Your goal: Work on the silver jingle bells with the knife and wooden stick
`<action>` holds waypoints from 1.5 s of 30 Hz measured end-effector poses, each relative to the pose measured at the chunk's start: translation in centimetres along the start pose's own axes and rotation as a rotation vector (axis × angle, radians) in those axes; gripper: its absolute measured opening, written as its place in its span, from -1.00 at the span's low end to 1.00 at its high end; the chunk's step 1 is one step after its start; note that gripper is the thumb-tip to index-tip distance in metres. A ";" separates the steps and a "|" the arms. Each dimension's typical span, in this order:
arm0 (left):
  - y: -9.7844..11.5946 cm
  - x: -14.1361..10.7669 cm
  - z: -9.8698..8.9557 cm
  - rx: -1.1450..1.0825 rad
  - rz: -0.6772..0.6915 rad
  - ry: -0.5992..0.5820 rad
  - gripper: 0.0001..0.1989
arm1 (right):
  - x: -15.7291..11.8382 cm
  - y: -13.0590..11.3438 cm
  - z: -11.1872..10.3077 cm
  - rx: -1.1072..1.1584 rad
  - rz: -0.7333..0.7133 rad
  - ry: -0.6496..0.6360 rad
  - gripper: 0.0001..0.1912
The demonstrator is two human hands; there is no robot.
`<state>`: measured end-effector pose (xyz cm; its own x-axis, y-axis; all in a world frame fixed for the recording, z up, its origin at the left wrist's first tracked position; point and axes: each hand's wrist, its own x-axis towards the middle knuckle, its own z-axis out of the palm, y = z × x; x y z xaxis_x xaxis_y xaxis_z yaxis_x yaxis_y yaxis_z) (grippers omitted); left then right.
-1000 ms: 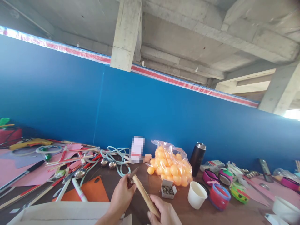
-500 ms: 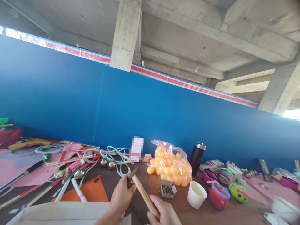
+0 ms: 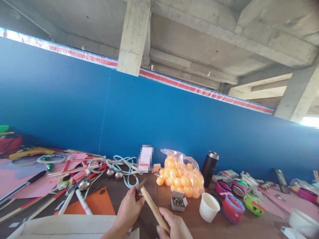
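Note:
A hammer (image 3: pixel 155 209) with a pale wooden handle lies between my two hands. My right hand (image 3: pixel 175 225) is wrapped round the lower handle. At the other end, my left hand (image 3: pixel 130 206) grips the dark metal head, which tapers to a point and sticks out past my fingers; the rest of the head is hidden. Just right of the handle is a small open white box (image 3: pixel 178 201) of little metal pieces. Behind it sits a clear bag of orange balls (image 3: pixel 183 176). A large pale sheet (image 3: pixel 74 227) lies left of my hands.
To the right stand a white paper cup (image 3: pixel 209 207), a black flask (image 3: pixel 210 168) and several coloured bands (image 3: pixel 233 207). Sticks, pink paper, orange card (image 3: pixel 102 202) and pale blue tubing (image 3: pixel 124 166) crowd the left. A blue partition (image 3: pixel 159 116) rises behind the table.

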<state>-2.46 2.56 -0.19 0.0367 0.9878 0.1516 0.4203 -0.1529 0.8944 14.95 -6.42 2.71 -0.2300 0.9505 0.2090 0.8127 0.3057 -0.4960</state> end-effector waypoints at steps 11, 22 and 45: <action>-0.3 0.1 0.1 0.014 -0.005 -0.001 -0.74 | 0.1 0.0 -0.1 0.008 0.002 -0.001 -0.56; -0.1 0.0 0.0 0.011 0.007 0.000 -0.75 | 0.1 0.0 0.0 0.015 -0.001 0.000 -0.55; -1.6 1.2 0.8 -0.243 0.098 0.187 -0.57 | -0.3 -0.7 -0.6 0.088 0.022 0.128 -0.58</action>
<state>-2.39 3.97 -1.77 -0.1101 0.9487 0.2964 0.1937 -0.2721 0.9426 14.72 -6.91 3.49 -0.1375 0.9439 0.3002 0.7657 0.2935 -0.5723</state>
